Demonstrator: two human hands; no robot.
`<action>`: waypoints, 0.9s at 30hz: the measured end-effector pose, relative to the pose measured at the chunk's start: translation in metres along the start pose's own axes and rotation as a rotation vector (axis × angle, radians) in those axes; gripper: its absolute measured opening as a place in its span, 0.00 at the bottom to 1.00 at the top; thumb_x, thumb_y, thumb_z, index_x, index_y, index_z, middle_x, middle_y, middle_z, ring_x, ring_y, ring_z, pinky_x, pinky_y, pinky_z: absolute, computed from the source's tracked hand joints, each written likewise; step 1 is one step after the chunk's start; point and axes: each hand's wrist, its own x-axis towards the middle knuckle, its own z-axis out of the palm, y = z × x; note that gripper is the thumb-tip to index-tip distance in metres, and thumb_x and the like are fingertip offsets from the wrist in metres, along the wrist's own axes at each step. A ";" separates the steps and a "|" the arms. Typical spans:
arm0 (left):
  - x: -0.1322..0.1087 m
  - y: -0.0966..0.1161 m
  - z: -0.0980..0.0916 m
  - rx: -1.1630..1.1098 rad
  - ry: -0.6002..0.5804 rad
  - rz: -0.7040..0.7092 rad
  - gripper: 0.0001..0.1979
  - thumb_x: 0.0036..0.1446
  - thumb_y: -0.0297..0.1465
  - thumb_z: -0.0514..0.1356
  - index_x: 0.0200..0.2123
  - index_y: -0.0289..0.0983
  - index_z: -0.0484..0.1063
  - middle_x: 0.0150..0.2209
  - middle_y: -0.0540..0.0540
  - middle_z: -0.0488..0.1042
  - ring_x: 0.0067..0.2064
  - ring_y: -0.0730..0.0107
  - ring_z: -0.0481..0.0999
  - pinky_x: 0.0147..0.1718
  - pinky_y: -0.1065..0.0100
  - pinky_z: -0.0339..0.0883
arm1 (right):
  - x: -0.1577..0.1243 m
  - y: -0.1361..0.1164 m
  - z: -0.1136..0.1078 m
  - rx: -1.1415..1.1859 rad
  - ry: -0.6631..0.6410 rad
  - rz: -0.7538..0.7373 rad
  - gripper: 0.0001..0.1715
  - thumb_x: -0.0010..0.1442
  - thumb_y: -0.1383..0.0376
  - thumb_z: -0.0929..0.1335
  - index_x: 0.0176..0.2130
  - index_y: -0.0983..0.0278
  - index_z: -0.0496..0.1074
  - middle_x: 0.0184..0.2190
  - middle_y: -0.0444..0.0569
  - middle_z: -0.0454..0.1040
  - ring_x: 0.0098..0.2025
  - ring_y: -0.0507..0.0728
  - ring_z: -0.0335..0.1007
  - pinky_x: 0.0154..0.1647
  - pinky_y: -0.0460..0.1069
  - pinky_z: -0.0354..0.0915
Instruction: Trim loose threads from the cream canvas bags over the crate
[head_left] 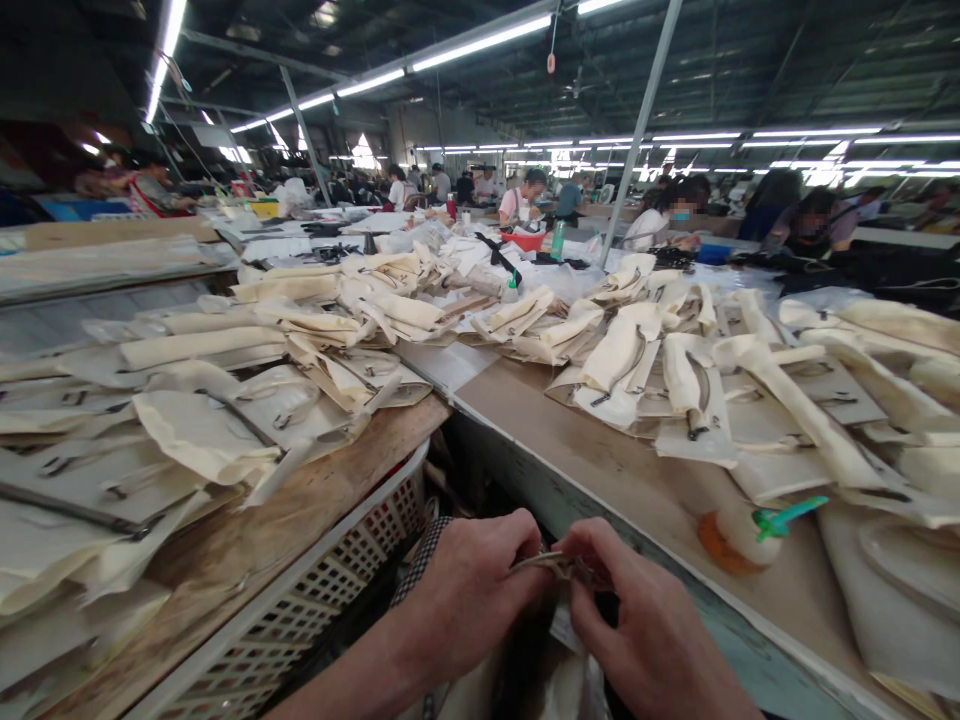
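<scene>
My left hand [472,570] and my right hand [637,610] are close together at the bottom centre, above my lap. Both pinch a thin cream strip [551,561], the edge of a cream fabric piece, with fingertips and thumbs almost meeting. Below the fingers hangs pale, partly glossy material [574,690]; it looks like part of the same piece, but blur and my hands hide much of it. To the right of my right hand lies a clear bottle [731,545] with orange-brown contents and a green nozzle [787,517].
Cream bag-like pieces [202,430] with dark zippers cover the wooden table [217,545] on the left. More such pieces [622,350] lie in heaps on the brown-topped table [517,400] ahead and right. A white plastic basket [300,620] stands beside my left arm. Several people work farther back.
</scene>
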 end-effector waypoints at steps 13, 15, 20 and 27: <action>-0.002 -0.005 -0.002 0.224 -0.069 0.318 0.11 0.64 0.25 0.56 0.46 0.46 0.70 0.41 0.53 0.71 0.37 0.71 0.75 0.33 0.73 0.62 | -0.006 0.004 -0.003 -0.114 0.010 -0.058 0.15 0.58 0.72 0.61 0.40 0.56 0.70 0.35 0.41 0.76 0.35 0.57 0.75 0.33 0.48 0.66; -0.003 -0.005 -0.002 0.257 -0.065 0.336 0.11 0.64 0.25 0.56 0.46 0.46 0.70 0.41 0.53 0.71 0.37 0.70 0.75 0.32 0.73 0.63 | -0.005 0.004 -0.002 -0.106 0.021 -0.056 0.13 0.59 0.72 0.61 0.38 0.57 0.71 0.34 0.42 0.75 0.34 0.56 0.74 0.33 0.48 0.67; -0.002 0.000 -0.003 0.251 -0.055 0.296 0.08 0.62 0.23 0.57 0.41 0.41 0.71 0.40 0.53 0.73 0.38 0.69 0.77 0.35 0.72 0.66 | -0.006 0.008 0.000 -0.106 0.067 -0.104 0.12 0.62 0.71 0.61 0.38 0.58 0.70 0.33 0.42 0.75 0.33 0.56 0.74 0.32 0.49 0.67; 0.004 0.007 -0.001 0.391 -0.032 0.341 0.02 0.63 0.26 0.58 0.37 0.38 0.70 0.36 0.52 0.73 0.34 0.67 0.77 0.28 0.69 0.64 | -0.006 0.007 0.001 -0.130 0.172 -0.195 0.10 0.64 0.71 0.60 0.39 0.59 0.69 0.39 0.45 0.76 0.35 0.56 0.76 0.32 0.49 0.71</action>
